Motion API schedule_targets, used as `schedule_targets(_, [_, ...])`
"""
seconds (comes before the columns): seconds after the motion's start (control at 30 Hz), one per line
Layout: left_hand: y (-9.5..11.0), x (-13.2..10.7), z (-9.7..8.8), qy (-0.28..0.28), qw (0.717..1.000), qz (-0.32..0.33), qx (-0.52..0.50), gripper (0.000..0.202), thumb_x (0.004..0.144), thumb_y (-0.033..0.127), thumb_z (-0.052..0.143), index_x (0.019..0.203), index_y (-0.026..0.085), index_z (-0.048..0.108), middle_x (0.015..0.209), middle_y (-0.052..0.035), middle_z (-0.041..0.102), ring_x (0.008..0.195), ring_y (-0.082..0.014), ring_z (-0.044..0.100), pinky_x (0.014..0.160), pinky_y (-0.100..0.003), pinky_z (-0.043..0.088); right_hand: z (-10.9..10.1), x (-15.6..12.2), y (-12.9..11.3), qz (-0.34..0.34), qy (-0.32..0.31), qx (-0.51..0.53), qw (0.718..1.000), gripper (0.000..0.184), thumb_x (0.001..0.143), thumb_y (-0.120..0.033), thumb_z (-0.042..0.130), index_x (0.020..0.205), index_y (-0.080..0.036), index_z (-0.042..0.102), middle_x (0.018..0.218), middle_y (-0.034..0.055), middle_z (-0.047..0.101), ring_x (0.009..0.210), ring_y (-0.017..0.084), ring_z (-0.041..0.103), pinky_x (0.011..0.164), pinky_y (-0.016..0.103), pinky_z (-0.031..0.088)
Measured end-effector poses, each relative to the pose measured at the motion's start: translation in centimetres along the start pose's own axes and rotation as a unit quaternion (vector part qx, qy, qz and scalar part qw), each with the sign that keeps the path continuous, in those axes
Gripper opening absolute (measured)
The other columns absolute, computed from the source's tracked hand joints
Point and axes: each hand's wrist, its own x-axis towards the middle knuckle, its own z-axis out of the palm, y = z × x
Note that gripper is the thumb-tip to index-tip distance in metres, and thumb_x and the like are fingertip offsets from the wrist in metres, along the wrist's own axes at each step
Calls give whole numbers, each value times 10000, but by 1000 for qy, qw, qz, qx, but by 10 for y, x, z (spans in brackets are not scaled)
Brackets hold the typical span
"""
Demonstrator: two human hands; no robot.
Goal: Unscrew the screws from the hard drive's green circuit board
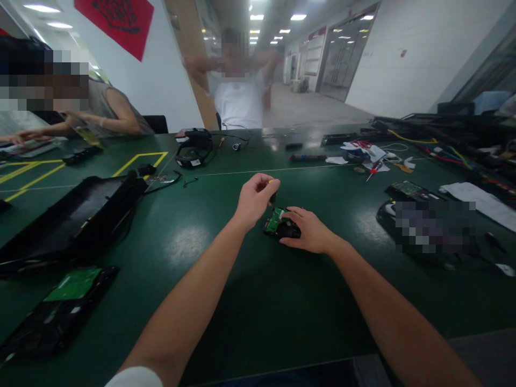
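- Two hands are seen at work in the middle of the green table (250, 301), somewhat beyond its near edge.
- The left hand (253, 200) is shut tight, with the fingers curled in around a small tool (273, 196), probably a screwdriver. A yellowish cap shows by the thumb, and the dark shaft is pointed down.
- The hard drive (276, 222) is laid green board up, just right of and below that fist. It is pinned by the right hand (309, 232), with the fingers bent over its top and right side and the thumb set at the near edge.
- The step is judged to be a screw on the board being worked, with the tool set at the drive's far edge.
- For the next move, the shaft must be kept upright, the drive stopped from sliding, and only light pressure applied.
- The tool's tip and any screw head are hidden by the fist, so whether the tip is seated cannot be told. Much of the drive is covered by the right hand.
- At the left, a black chassis (76, 215) and a second board-up drive (72, 285) are partly lost in shadow. A patch at the right is blurred out.
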Motion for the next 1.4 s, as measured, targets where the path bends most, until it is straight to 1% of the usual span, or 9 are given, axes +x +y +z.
schedule_targets(0.17, [0, 1, -2, -70, 991, -49, -102, 262, 951, 396, 596, 1025, 183, 729, 955, -85, 723, 880, -196, 689, 494, -218, 457, -3, 1, -2, -6, -2, -7, 1000, 756, 852, -633, 779, 1439, -196, 586, 1559, 210, 534, 1428, 420, 530, 1173, 611, 420])
schedule_targets(0.27, [-2, 1, 0, -80, 984, -68, -140, 250, 961, 405, 599, 1053, 190, 686, 979, -90, 740, 909, -207, 708, 518, -228, 486, -2, 1, -2, -7, 2, -7, 1000, 743, 852, -637, 778, 1430, -208, 592, 1554, 200, 539, 1419, 419, 537, 1169, 613, 425])
schedule_targets(0.57, [-1, 0, 0, 11, 999, 20, 23, 245, 899, 435, 738, 918, 193, 700, 834, -33, 668, 716, -137, 605, 501, -207, 459, 1, 1, 1, -6, 5, -5, 1000, 747, 848, -643, 778, 1429, -214, 590, 1557, 195, 535, 1427, 409, 530, 1166, 610, 428])
schedule_targets(0.67, [3, 0, -1, -5, 1000, 10, 15, 204, 899, 393, 701, 911, 192, 740, 867, -44, 678, 732, -143, 612, 481, -205, 438, 0, 1, 0, -4, 2, -8, 1000, 749, 851, -633, 779, 1430, -196, 589, 1555, 209, 537, 1438, 414, 520, 1168, 612, 426])
schedule_targets(0.8, [4, 0, -1, -62, 994, -42, -81, 212, 910, 359, 632, 976, 193, 745, 940, -74, 713, 851, -184, 672, 479, -208, 441, -1, 1, -1, -3, -1, -11, 1000, 754, 843, -634, 788, 1427, -198, 596, 1556, 206, 536, 1442, 413, 518, 1180, 602, 421])
schedule_targets(0.9, [1, 1, 0, -72, 986, -68, -132, 221, 928, 385, 614, 1013, 199, 697, 950, -78, 727, 878, -194, 695, 499, -215, 468, -1, 1, -2, 3, -1, -5, 1000, 766, 837, -636, 794, 1436, -204, 593, 1558, 205, 533, 1440, 422, 518, 1178, 611, 420])
schedule_targets(0.97, [-1, 2, 0, -58, 990, -60, -116, 223, 937, 407, 626, 1002, 199, 669, 953, -79, 733, 864, -190, 695, 500, -215, 473, -1, 1, -1, 4, -2, -2, 1000, 764, 843, -646, 784, 1441, -213, 589, 1562, 200, 531, 1442, 422, 515, 1178, 622, 416])
schedule_targets(1.2, [-1, 0, 0, -3, 997, 39, 66, 248, 920, 445, 706, 909, 197, 699, 854, -40, 681, 735, -144, 617, 503, -209, 468, -1, 1, -1, 6, -9, -6, 1000, 763, 860, -661, 761, 1450, -214, 576, 1583, 197, 512, 1455, 415, 503, 1184, 628, 408])
schedule_targets(1.4, [6, -1, -2, -71, 997, -11, -13, 244, 926, 391, 641, 1011, 203, 772, 968, -72, 725, 814, -171, 653, 500, -217, 458, -1, 1, -1, -1, -1, -2, 1000, 742, 852, -658, 767, 1437, -236, 589, 1566, 188, 532, 1454, 421, 500, 1178, 633, 410])
